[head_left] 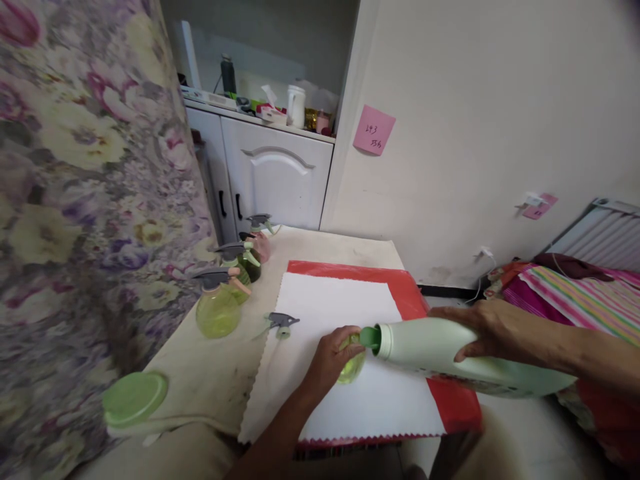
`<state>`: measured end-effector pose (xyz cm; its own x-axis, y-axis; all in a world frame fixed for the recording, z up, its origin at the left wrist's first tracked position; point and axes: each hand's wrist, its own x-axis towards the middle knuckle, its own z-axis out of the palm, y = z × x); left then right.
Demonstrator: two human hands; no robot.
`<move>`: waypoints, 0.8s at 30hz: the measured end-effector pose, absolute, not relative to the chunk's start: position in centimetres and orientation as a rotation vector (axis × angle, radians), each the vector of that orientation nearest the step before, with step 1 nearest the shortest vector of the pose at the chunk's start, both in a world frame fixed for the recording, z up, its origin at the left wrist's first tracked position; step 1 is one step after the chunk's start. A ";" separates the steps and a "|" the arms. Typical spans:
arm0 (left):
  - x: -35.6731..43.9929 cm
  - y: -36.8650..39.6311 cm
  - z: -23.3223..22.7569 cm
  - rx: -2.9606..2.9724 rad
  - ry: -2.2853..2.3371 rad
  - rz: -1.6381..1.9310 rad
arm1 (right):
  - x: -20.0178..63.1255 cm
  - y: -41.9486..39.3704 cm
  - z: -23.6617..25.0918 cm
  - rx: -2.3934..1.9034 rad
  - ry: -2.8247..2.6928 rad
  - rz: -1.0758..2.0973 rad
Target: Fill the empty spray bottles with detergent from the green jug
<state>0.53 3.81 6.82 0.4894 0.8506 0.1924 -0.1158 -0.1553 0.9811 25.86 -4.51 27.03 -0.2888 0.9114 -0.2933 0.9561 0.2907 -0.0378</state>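
Tilting the large pale-green bottle (425,343) with your right hand (483,327), you hold its green spout (370,337) at the top of the small yellow bottle (353,368). Right hand: grasping the big bottle around its body from above. Left hand (330,357): gripping the small bottle near its top, over the white sheet (400,407).

Progress: judged mid-pour — spout and opening line up, but whether liquid is running, or how full the small bottle is, cannot be told from here. Done: the small bottle appears to have its top off. Left: the loose spray head (283,322) lies on the white sheet, fitted to nothing as yet.

Count: large bottle, 1; small bottle in hand, 1; loose spray head, 1. Spray bottles with heads on, apparently 4, overlapping along the left of the table (200,373) — yellow bottle (219,312) nearest you, then green bottle (240,274), dark bottle (253,268) and pink bottle (262,245). Sheets, 2: white over red sheet (410,297). Pink notes on the wall, 2: near note (375,130), far note (541,207).
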 end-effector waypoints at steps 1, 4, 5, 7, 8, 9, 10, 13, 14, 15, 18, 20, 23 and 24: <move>0.5 3.8 6.8 1.493 0.674 0.970 | 25.8 -4.5 27.1 1.729 2.346 -0.306; 0.5 3.8 6.9 1.507 0.689 0.965 | 25.5 -4.5 27.3 1.750 2.355 -0.323; 0.5 3.8 6.9 1.508 0.693 0.964 | 25.5 -4.5 27.3 1.754 2.353 -0.329; 0.5 3.8 6.8 1.508 0.694 0.968 | 25.5 -4.5 27.2 1.755 2.350 -0.332; 0.4 3.9 6.8 1.505 0.694 0.972 | 25.5 -4.5 27.2 1.750 2.349 -0.327; 0.4 3.9 6.7 1.503 0.693 0.976 | 25.6 -4.5 27.1 1.742 2.350 -0.319; 0.4 3.9 6.7 1.501 0.693 0.977 | 25.6 -4.5 27.1 1.736 2.355 -0.310; 0.5 3.9 6.5 1.502 0.689 0.969 | 25.7 -4.5 27.0 1.732 2.377 -0.298; 0.5 4.0 6.4 1.502 0.688 0.966 | 25.8 -4.5 26.9 1.730 2.390 -0.301; 0.5 4.0 6.3 1.502 0.685 0.964 | 25.8 -4.5 26.9 1.727 2.403 -0.307; 0.6 4.1 6.1 1.502 0.683 0.960 | 26.3 -4.5 26.6 1.731 2.414 -0.319; 0.6 4.1 6.0 1.506 0.680 0.954 | 26.6 -4.5 26.3 1.740 2.422 -0.312; 0.6 4.2 6.0 1.519 0.681 0.962 | 27.1 -4.7 25.7 1.746 2.416 -0.303; 0.6 4.2 6.0 1.523 0.682 0.968 | 27.2 -4.8 25.5 1.747 2.406 -0.303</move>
